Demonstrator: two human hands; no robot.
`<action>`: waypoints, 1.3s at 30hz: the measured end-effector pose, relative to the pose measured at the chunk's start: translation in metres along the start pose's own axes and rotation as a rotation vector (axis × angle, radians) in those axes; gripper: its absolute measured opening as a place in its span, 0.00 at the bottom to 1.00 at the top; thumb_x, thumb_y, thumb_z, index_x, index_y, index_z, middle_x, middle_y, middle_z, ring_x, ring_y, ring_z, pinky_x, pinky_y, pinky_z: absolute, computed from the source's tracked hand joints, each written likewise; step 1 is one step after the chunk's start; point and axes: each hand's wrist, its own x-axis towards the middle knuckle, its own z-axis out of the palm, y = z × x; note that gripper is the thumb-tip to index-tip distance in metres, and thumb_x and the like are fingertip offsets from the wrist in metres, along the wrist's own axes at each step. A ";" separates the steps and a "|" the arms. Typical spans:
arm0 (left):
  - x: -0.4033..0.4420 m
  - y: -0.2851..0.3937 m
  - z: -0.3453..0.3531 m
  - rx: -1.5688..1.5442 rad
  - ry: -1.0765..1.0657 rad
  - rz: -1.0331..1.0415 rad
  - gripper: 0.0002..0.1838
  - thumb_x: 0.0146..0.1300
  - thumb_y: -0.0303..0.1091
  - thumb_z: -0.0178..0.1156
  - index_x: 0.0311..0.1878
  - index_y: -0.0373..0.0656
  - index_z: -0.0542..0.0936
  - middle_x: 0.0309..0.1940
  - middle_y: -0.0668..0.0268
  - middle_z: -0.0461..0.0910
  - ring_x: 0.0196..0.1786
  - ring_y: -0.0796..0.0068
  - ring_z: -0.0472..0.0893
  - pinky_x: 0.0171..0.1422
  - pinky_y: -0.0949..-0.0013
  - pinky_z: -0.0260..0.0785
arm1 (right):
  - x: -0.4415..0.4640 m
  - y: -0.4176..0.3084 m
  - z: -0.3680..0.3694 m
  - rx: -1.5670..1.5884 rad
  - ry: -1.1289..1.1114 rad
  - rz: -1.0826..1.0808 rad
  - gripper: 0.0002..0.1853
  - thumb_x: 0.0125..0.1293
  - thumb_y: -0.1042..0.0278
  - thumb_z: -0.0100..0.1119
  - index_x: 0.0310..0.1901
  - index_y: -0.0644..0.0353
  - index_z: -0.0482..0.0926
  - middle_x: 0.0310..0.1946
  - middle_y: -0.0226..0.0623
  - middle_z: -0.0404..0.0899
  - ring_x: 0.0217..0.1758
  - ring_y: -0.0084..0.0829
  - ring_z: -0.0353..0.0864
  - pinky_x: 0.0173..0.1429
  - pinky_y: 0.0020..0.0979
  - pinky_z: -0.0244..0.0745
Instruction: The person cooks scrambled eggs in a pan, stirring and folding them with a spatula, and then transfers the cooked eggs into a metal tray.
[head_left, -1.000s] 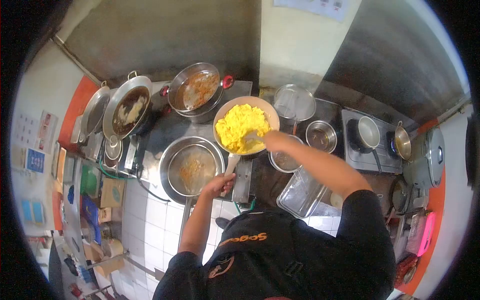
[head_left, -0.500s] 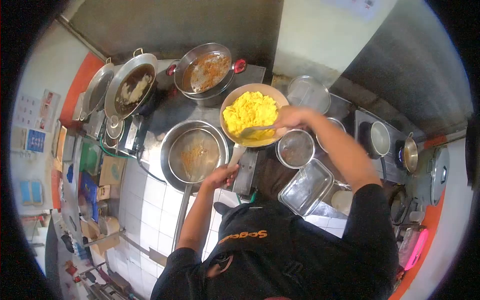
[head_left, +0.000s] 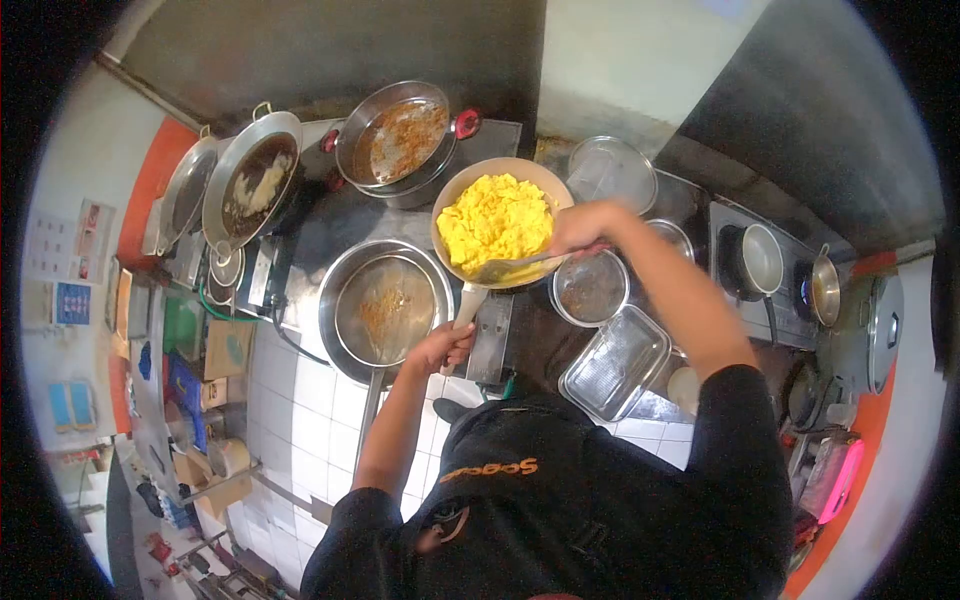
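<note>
A frying pan [head_left: 548, 176] full of yellow scrambled eggs [head_left: 497, 222] is at the centre of the head view. My left hand [head_left: 442, 347] is closed around its pale handle [head_left: 468, 303], on the near side of the pan. My right hand [head_left: 583, 229] comes in from the right, slightly blurred, with its fingers wrapped round a spatula [head_left: 497, 269]. The spatula's blade lies against the lower edge of the eggs, inside the pan. Just left of the pan handle is a large strainer [head_left: 385, 275] with brown crumbs, resting over a metal pot.
Behind to the left are a wok of dark oil [head_left: 255, 205] and a red-handled pot [head_left: 405, 140]. Right of the pan are a round strainer [head_left: 590, 288] and a clear rectangular tray [head_left: 617, 362]. Farther right, a saucepan [head_left: 762, 262] stands on another stove.
The spatula has shifted a little left and down along the eggs, with my right hand moving along. My left hand stays on the handle. The whole view has shifted slightly.
</note>
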 end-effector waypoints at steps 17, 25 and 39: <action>-0.001 -0.004 0.020 -0.047 0.114 0.037 0.13 0.66 0.42 0.56 0.29 0.50 0.66 0.16 0.79 0.60 0.14 0.88 0.58 0.15 0.80 0.46 | 0.003 -0.012 0.102 0.798 0.446 -0.013 0.13 0.66 0.60 0.52 0.36 0.61 0.79 0.14 0.31 0.69 0.08 0.22 0.64 0.10 0.27 0.58; -0.030 -0.022 0.072 0.080 0.233 0.140 0.12 0.64 0.38 0.58 0.31 0.49 0.65 0.16 0.76 0.59 0.13 0.86 0.58 0.12 0.79 0.48 | -0.082 0.022 0.194 1.274 0.533 -0.186 0.24 0.70 0.60 0.49 0.66 0.53 0.64 0.16 0.27 0.66 0.08 0.16 0.58 0.10 0.23 0.52; -0.164 -0.112 0.163 0.220 0.228 0.012 0.11 0.62 0.37 0.57 0.31 0.47 0.66 0.16 0.75 0.60 0.13 0.85 0.60 0.12 0.78 0.50 | -0.194 0.022 0.344 1.942 0.444 -0.482 0.21 0.73 0.58 0.43 0.62 0.60 0.66 0.19 0.27 0.63 0.08 0.13 0.54 0.11 0.17 0.49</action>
